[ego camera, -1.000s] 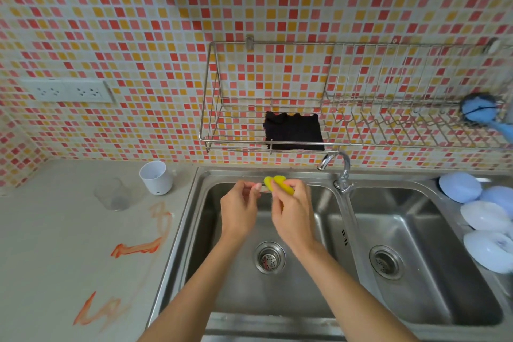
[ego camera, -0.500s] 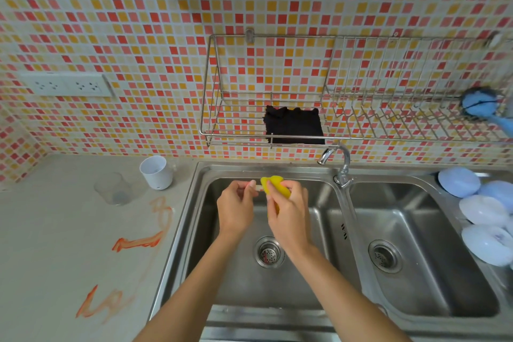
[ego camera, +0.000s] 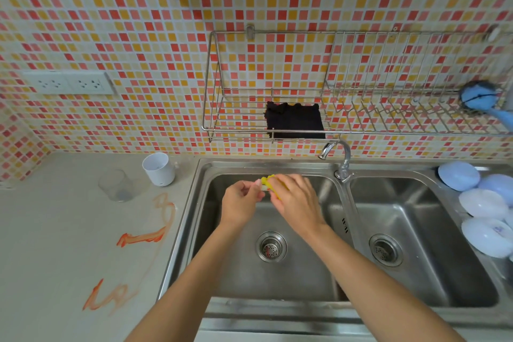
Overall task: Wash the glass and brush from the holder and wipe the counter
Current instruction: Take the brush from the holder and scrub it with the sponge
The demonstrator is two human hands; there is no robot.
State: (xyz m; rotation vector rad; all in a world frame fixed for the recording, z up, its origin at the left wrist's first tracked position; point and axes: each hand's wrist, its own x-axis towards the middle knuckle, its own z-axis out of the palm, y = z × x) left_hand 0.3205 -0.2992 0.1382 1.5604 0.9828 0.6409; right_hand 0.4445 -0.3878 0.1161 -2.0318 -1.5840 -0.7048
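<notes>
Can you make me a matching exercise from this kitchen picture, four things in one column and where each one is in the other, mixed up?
Things:
1. black cloth
2. clear glass
3. yellow sponge
4. white bowls

Places:
A. right of the sink
B. in the right hand
C. in the wire rack on the wall
D. on the counter, next to the white cup

Pairs: 1-C, 2-D, 3-B, 4-A

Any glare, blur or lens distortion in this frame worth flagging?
Head view: strong wide-angle bowing, wire rack and tile rows curve; soft glare on the sink steel; even daylight, faint shadows; slight softness on the hands, left hand and right hand.
</notes>
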